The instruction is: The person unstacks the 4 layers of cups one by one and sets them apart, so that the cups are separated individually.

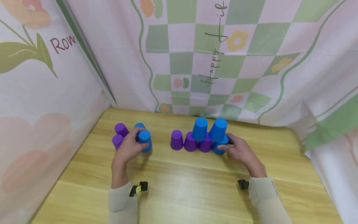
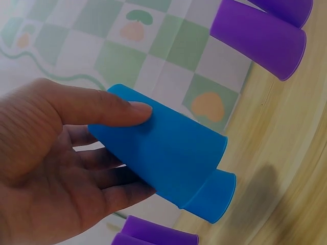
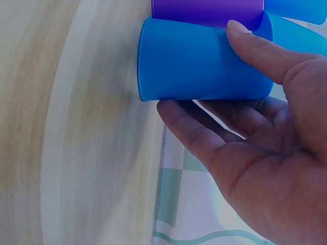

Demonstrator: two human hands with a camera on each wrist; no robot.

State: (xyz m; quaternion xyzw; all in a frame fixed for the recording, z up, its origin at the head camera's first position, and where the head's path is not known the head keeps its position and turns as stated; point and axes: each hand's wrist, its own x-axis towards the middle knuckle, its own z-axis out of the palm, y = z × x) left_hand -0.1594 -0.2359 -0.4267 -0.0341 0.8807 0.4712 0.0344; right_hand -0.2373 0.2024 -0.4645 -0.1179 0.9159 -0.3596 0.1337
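My left hand (image 1: 130,145) grips an upside-down blue cup (image 2: 163,143) between thumb and fingers, at the left of the table. Just behind it stands another blue cup (image 1: 139,125), partly hidden. Beside that hand are two purple cups (image 1: 121,128), one partly covered by it. My right hand (image 1: 240,150) holds the blue cup (image 3: 204,64) at the right end of a row, thumb on one side, fingers on the other. Three purple cups (image 1: 176,140) make up the rest of this row. Two blue cups (image 1: 200,129) sit upside down on top of its right part.
All this stands on a wooden table (image 1: 179,186). A patterned curtain (image 1: 181,62) hangs along its back edge, with a printed cloth wall (image 1: 56,102) on the left and more cloth (image 1: 332,155) at right. Both sleeves carry a black wrist strap (image 1: 139,188).
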